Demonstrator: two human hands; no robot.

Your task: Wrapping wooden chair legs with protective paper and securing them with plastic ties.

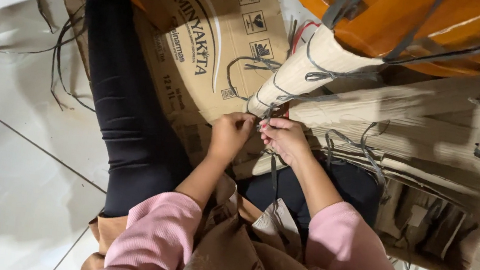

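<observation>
- Grey strap (272, 109) winds round a cardboard-wrapped leg (309, 70), just above both hands.
- Left hand (229, 137) has its fingers curled tight, pinching the strap's end.
- Right hand (286, 139) pinches the same strap, close beside the left.
- Flattened box (203, 33) lies beneath on the floor (13, 144).

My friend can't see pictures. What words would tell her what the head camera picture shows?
Seen from above, a person's left hand and right hand pinch a dark strap tied around a cardboard-wrapped chair leg. The person sits on a white tiled floor in pink sleeves, beside flattened cardboard and loose strap pieces.
</observation>
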